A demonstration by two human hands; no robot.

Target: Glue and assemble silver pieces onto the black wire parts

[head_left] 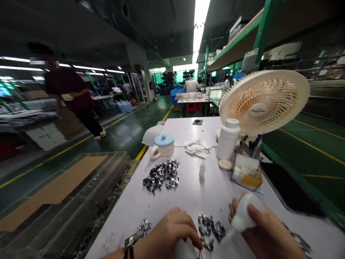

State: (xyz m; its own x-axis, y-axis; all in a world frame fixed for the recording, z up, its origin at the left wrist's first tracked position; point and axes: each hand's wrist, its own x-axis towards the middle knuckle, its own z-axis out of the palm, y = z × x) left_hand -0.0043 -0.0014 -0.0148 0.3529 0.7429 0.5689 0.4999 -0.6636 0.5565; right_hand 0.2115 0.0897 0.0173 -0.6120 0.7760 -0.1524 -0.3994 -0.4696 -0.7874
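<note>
My right hand (266, 223) is wrapped round a white squeeze bottle (249, 212), tilted with its thin nozzle pointing down and left. Beside the nozzle lies a small cluster of shiny dark metal parts (208, 226) on the white table. My left hand (175, 228), with a dark bead bracelet at the wrist, is closed at the lower edge of the view. Its fingertips pinch a small metal part (199, 254), partly cut off by the frame. Something whitish shows under that palm; I cannot make it out. More metal parts (138, 232) lie left of this hand.
A larger heap of metal parts (163, 175), a lidded mug (163, 145), crumpled tissue (197, 148) and a small dropper bottle (202, 169) stand farther back. To the right are a white jar (228, 140), a tool holder (246, 171) and a fan (264, 102). A person (70, 90) walks at left.
</note>
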